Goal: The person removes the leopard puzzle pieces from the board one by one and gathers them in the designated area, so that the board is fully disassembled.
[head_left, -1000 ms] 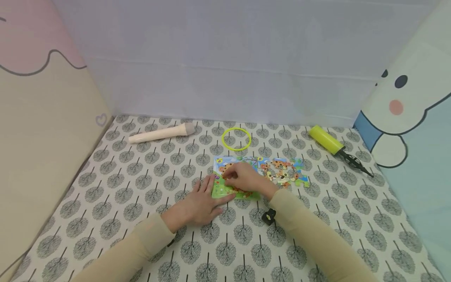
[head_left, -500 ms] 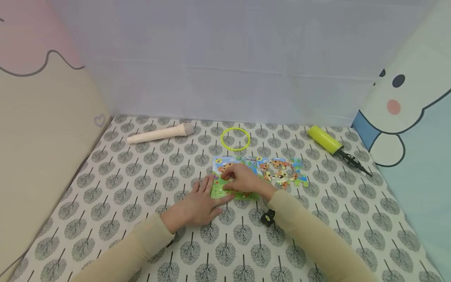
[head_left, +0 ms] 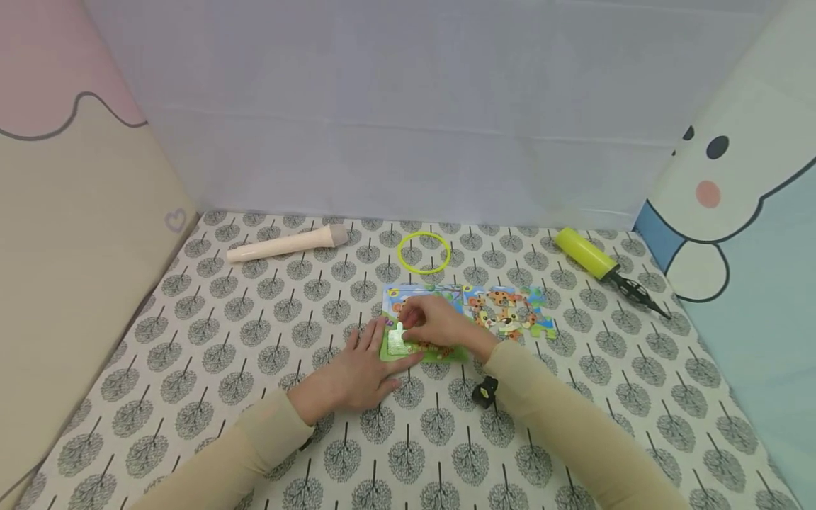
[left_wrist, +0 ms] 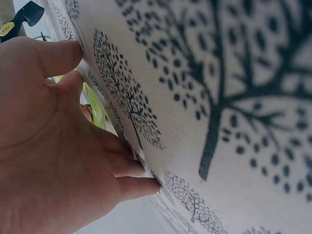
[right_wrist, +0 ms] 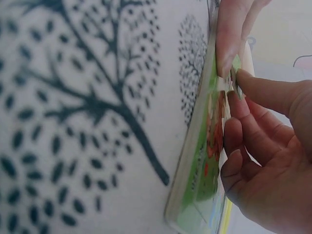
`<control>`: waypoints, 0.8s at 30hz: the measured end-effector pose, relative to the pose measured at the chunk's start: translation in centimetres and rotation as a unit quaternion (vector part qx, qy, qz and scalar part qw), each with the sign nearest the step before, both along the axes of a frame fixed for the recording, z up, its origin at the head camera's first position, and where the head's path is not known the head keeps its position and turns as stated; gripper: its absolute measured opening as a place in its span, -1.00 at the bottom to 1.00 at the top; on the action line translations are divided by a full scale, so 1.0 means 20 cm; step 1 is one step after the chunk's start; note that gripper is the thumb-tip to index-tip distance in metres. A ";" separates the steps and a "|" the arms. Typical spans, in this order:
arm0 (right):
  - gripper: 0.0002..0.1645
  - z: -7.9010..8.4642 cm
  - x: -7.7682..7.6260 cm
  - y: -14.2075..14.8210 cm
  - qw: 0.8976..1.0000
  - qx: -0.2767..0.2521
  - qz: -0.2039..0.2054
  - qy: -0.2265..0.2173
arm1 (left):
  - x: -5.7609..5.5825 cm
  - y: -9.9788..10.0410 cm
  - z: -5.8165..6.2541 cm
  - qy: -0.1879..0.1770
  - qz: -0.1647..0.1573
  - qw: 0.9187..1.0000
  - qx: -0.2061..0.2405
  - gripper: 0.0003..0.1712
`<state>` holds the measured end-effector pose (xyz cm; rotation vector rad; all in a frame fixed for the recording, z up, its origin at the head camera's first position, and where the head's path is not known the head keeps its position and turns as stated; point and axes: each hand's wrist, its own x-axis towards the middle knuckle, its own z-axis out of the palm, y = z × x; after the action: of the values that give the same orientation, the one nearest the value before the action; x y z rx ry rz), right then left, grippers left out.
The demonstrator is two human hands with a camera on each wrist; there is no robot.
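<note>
A tiger-picture jigsaw board lies on the cloth in the head view, its middle covered by my right hand. At its lower left corner a pale patch of backing shows. Between thumb and forefinger the right hand pinches a small green puzzle piece, held on edge over the board in the right wrist view. My left hand lies with straight fingers against the board's left side, thumb along the lower edge. In the left wrist view, its fingertips touch the cloth.
Several puzzle pieces lie partly joined to the board's right. Behind are a yellow-green ring and a pale microphone-shaped stick. A yellow-green hand pump lies at back right. Fabric walls enclose the tree-print tablecloth.
The green piece at the board's lower left corner has come up in my right hand, baring pale backing. The left hand stays in place.
</note>
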<state>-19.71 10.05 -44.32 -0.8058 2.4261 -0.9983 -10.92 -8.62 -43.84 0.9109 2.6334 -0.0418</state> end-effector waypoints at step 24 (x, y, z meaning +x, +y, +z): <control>-0.76 0.02 -0.03 0.10 0.994 -0.086 -0.037 -0.050 | 0.00 0.00 0.01 -0.010 0.007 1.000 0.013 -0.40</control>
<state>-20.33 12.14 -43.98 -0.7059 2.3239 -1.2585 -10.89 -8.64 -43.73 0.8977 2.6277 0.0060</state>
